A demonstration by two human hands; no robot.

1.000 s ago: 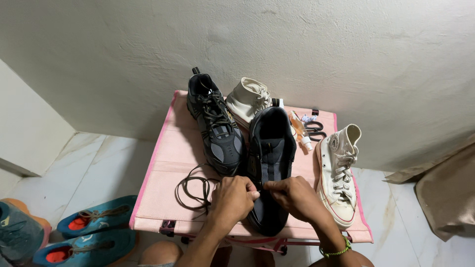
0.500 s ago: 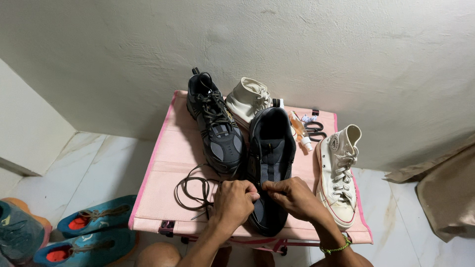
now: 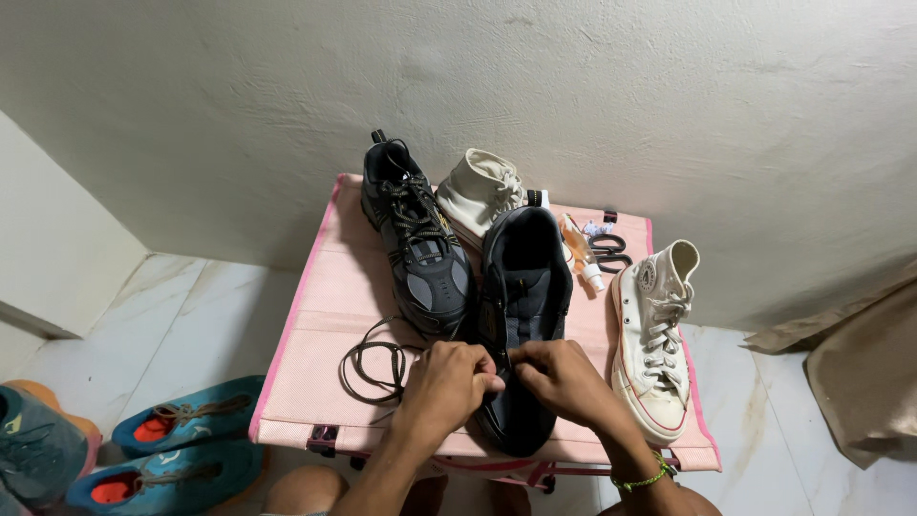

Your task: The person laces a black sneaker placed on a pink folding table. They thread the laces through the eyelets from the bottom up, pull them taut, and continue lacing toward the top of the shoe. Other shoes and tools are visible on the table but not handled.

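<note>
A dark unlaced shoe (image 3: 523, 287) lies toe toward me on a pink folding table (image 3: 325, 287). My left hand (image 3: 447, 380) and my right hand (image 3: 559, 375) meet over its lower eyelets, fingers pinched on a thin dark lace at the shoe's front. A loose coil of dark shoelace (image 3: 374, 365) lies on the table just left of my left hand. A green bracelet sits on my right wrist.
A black and grey laced trainer (image 3: 415, 244) lies left of the dark shoe. A cream high-top (image 3: 480, 189) sits behind, a white high-top (image 3: 654, 339) on the right. Scissors (image 3: 607, 250) and a small bottle (image 3: 579, 250) lie near the wall. Blue shoes (image 3: 186, 430) rest on the floor at left.
Both hands stay over the dark shoe's front; the fingers have shifted slightly closer together on the lace. Nothing else has moved.
</note>
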